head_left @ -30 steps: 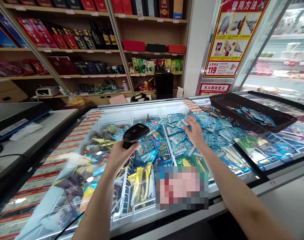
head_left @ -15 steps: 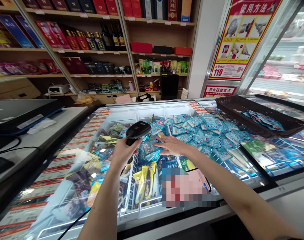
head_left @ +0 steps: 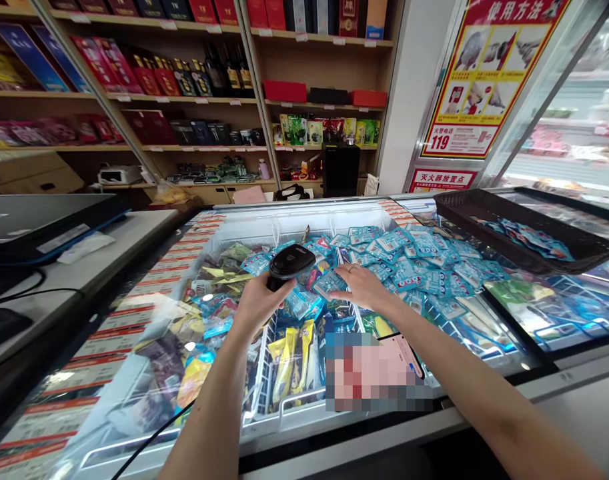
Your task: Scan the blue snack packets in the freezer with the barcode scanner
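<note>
My left hand (head_left: 261,303) is wrapped round the handle of a black barcode scanner (head_left: 290,261), its head pointing to the right above the freezer's glass top. My right hand (head_left: 361,287) has its thumb and fingers at the edges of a small blue printed packet (head_left: 328,283); part of the grip is hidden. Right of this hand lies a wide spread of similar blue packets (head_left: 424,260). Several more blue packets (head_left: 304,303) lie just in front of the scanner. A phone (head_left: 404,353), partly blurred out, rests on the glass near the front edge.
The chest freezer holds yellow wrapped ices (head_left: 291,360) in wire baskets under the glass. A dark woven tray (head_left: 529,257) with blue packets stands on the right. The scanner's cable (head_left: 154,437) runs down left. Shelves (head_left: 199,100) of boxes and bottles stand behind.
My right hand has moved slightly right, its fingers drawn in more, and the blue packet at its fingertips has moved right too. The scanner in my left hand has shifted right.
</note>
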`<state>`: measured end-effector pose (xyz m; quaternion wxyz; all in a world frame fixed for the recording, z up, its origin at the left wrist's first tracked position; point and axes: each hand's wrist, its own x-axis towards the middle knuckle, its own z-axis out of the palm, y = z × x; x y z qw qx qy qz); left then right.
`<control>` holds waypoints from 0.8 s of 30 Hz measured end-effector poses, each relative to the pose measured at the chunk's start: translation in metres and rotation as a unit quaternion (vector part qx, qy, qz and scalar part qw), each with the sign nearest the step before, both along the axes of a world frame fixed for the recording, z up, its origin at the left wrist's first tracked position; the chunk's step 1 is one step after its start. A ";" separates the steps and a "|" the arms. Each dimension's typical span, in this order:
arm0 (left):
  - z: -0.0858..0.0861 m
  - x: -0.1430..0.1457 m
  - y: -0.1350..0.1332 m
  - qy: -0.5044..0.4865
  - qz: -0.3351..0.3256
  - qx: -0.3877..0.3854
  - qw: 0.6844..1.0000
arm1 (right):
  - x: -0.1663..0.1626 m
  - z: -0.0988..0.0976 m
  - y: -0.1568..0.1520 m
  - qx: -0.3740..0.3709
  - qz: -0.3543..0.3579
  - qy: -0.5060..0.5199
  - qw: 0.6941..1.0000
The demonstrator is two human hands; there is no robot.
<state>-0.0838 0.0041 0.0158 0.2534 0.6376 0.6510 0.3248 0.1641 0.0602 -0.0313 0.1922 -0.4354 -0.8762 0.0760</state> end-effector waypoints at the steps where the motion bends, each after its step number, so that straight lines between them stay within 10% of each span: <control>1: -0.001 0.000 0.000 0.003 0.003 0.005 1.000 | 0.000 0.000 0.000 -0.001 0.004 -0.005 1.000; 10: -0.005 0.003 0.001 0.028 0.009 0.021 0.999 | 0.014 0.001 -0.002 -0.112 -0.008 0.190 0.975; 24: 0.003 0.025 0.001 -0.041 -0.085 -0.009 0.996 | 0.045 0.002 0.028 -0.138 -0.074 0.532 0.832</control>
